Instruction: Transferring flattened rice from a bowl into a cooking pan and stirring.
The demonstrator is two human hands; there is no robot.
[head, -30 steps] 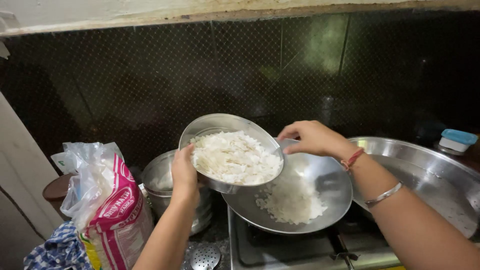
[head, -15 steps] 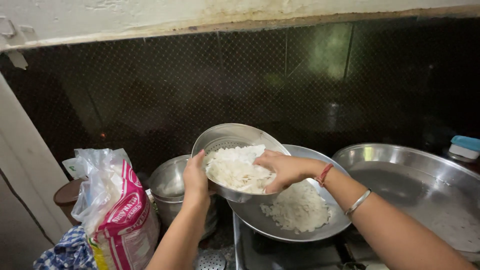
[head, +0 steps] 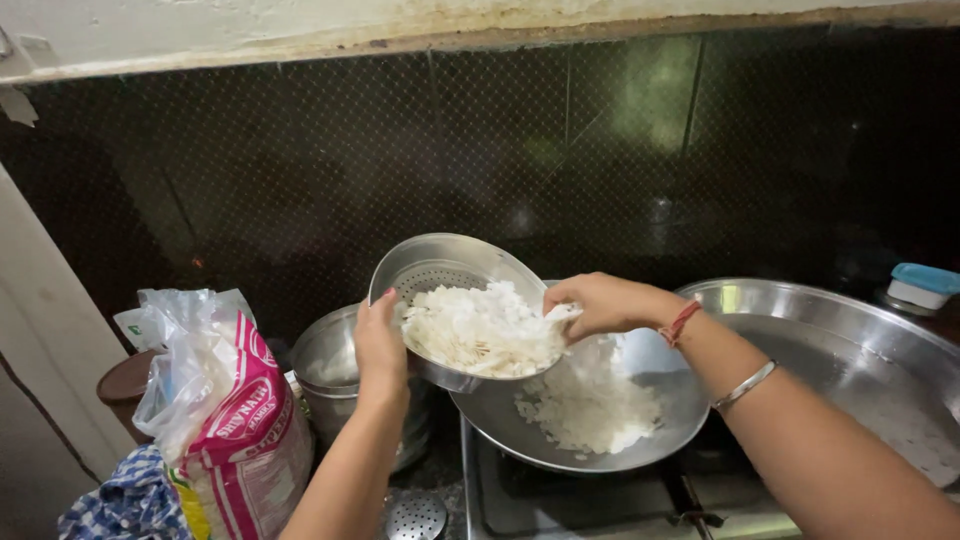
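1. A steel colander (head: 450, 275) heaped with white flakes (head: 483, 328) sits tilted at the centre of the frame, above a steel pan (head: 640, 455).
2. The left hand (head: 380, 345) grips its left rim.
3. The right hand (head: 600, 303), fingers curled, rakes the flakes at the right rim.
4. Lower left: a pink-and-white bag (head: 235, 420); right: a wide steel basin (head: 860, 340).

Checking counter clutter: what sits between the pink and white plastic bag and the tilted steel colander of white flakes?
In the head view, a lidless steel pot sits between bag and colander, behind the left hand.
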